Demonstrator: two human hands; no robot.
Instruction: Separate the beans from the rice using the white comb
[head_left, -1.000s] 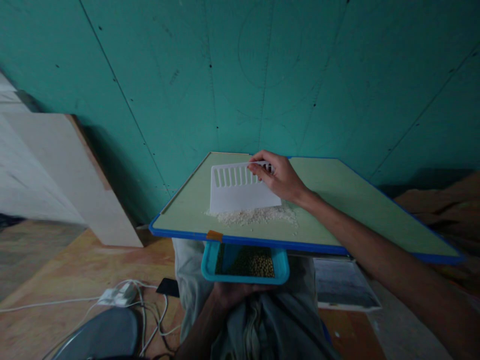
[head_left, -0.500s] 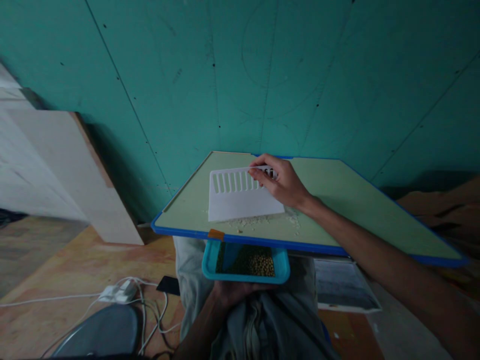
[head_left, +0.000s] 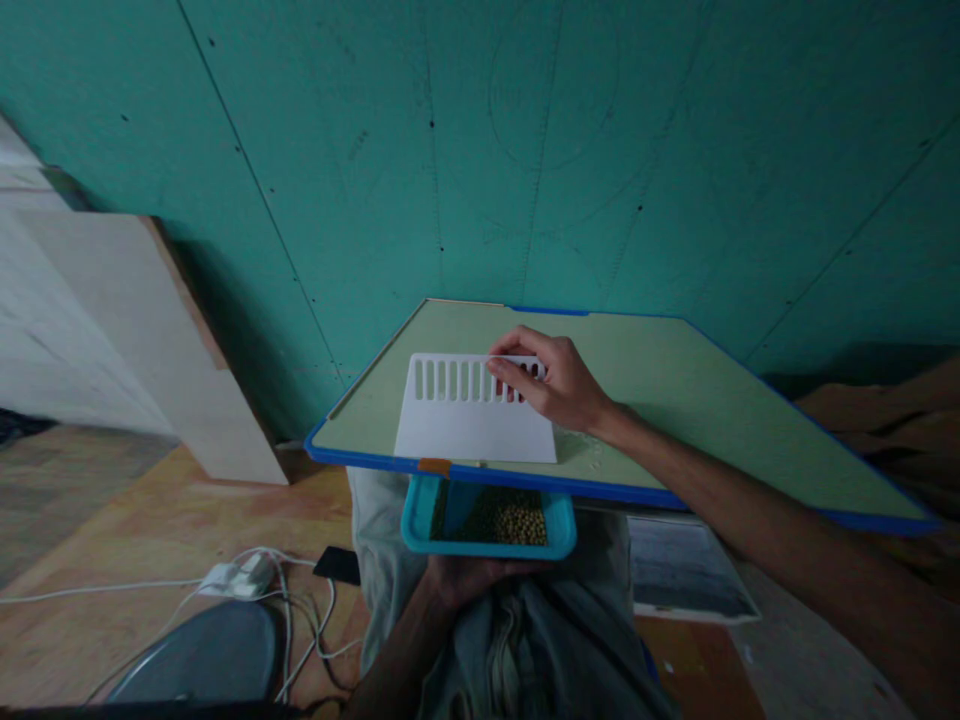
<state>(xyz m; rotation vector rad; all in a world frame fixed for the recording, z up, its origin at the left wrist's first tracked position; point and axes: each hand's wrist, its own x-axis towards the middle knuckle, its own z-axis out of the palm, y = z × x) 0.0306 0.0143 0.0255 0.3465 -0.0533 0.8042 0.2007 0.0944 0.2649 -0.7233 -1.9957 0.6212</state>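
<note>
My right hand (head_left: pixel 551 378) grips the slotted top edge of a white plastic scraper-like plate (head_left: pixel 474 430), thumb in front and fingers behind. The plate leans on the pale green tabletop (head_left: pixel 660 400), its lower edge close to the blue front rim. Small pale grains (head_left: pixel 589 445) lie beside its right end. Below the table edge, my left hand (head_left: pixel 476 580) supports a turquoise tray (head_left: pixel 487 549) from underneath; most of its fingers are hidden. Inside the tray are small green beans (head_left: pixel 480 515) and larger tan beans (head_left: pixel 523 523).
A green wall (head_left: pixel 480 150) rises behind the table. On the floor to the left are white cables with a plug adapter (head_left: pixel 251 577), a dark phone (head_left: pixel 337 565) and a grey stool seat (head_left: pixel 206 660). A pale board (head_left: pixel 172 340) leans at the wall.
My right hand has drawn the white plate toward me, down to the front rim, with the grains pushed along out of sight. The tray stays under the edge in my left hand.
</note>
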